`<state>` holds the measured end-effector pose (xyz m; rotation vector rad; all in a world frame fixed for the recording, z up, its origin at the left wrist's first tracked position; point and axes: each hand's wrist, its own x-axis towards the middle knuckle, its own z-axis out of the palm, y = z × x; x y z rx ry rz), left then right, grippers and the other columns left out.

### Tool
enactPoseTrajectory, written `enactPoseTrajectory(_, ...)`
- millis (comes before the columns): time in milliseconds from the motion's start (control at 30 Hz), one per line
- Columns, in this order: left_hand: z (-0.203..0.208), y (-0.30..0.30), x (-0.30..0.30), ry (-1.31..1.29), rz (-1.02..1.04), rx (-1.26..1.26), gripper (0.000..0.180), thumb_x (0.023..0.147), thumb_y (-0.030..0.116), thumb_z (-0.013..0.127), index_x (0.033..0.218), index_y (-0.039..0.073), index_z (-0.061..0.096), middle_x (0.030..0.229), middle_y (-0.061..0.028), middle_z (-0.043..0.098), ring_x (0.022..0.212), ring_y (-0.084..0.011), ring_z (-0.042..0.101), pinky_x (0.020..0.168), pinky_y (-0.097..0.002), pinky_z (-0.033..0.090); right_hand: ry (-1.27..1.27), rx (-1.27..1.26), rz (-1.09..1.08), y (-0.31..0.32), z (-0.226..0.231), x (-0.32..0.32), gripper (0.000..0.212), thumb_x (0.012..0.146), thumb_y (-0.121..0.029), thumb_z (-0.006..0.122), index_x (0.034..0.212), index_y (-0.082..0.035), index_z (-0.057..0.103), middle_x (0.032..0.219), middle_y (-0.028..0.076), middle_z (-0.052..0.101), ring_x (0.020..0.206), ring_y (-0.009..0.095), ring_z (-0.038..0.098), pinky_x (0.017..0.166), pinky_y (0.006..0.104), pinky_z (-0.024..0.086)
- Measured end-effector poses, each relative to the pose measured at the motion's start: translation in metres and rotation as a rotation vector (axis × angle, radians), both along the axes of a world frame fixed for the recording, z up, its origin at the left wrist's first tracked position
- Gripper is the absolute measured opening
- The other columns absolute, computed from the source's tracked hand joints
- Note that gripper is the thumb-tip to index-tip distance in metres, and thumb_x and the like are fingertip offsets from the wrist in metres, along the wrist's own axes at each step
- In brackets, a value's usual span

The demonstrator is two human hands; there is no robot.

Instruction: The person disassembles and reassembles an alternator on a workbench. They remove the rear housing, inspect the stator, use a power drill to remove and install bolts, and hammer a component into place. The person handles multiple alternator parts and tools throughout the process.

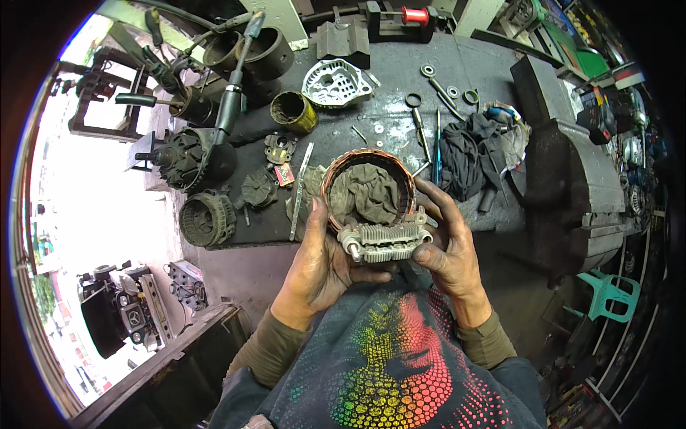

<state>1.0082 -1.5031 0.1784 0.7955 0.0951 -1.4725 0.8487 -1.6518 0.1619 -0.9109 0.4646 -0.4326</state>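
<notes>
Stator ring [368,187]: copper-wound, round, held above the near edge of the desk [400,64], a grey rag [368,191] stuffed in its middle.
Rectifier plate [386,242]: finned grey metal, sits against the ring's near side, between both hands.
Left hand [318,264]: grip closed around the ring's left rim, thumb lying up along it, fingers under the plate.
Right hand [446,247]: grip wrapped around the ring's right side, fingertips touching the plate's end.
Dark cloth [468,154]: heaped just right of the ring.
Alloy end cover [336,84]: lies farther back on the desk.
Yellow tin [293,112]: left of the cover.
Dark rotor parts [196,157]: along the left edge.
</notes>
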Motion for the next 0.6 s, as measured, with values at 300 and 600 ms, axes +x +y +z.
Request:
enactPoseTrajectory(300,-0.002,0.01,-0.017,0.143,0.044,0.042,0.093,0.103,0.079,0.022,0.16,0.005,0.034,0.139,-0.0218,0.064,0.111,-0.036,0.073,0.085,-0.0457,0.068,0.066,0.095,0.036,0.001,0.015,-0.002,0.099,0.078,-0.013,0.095,0.155,-0.001,0.035,0.138,0.017,0.046,0.13,0.033,0.058,0.103,0.044,0.06)
enactPoseTrajectory(600,-0.009,0.03,-0.024,0.138,0.1,0.05,0.05,0.109,0.054,0.049,0.131,0.009,0.051,0.141,-0.0235,0.058,0.126,-0.0432,0.064,0.092,-0.0592,0.064,0.057,0.175,0.064,0.005,0.002,-0.006,0.106,0.074,-0.011,0.096,0.157,0.002,0.031,0.151,0.019,0.042,0.131,0.031,0.056,0.106,0.0455,0.058)
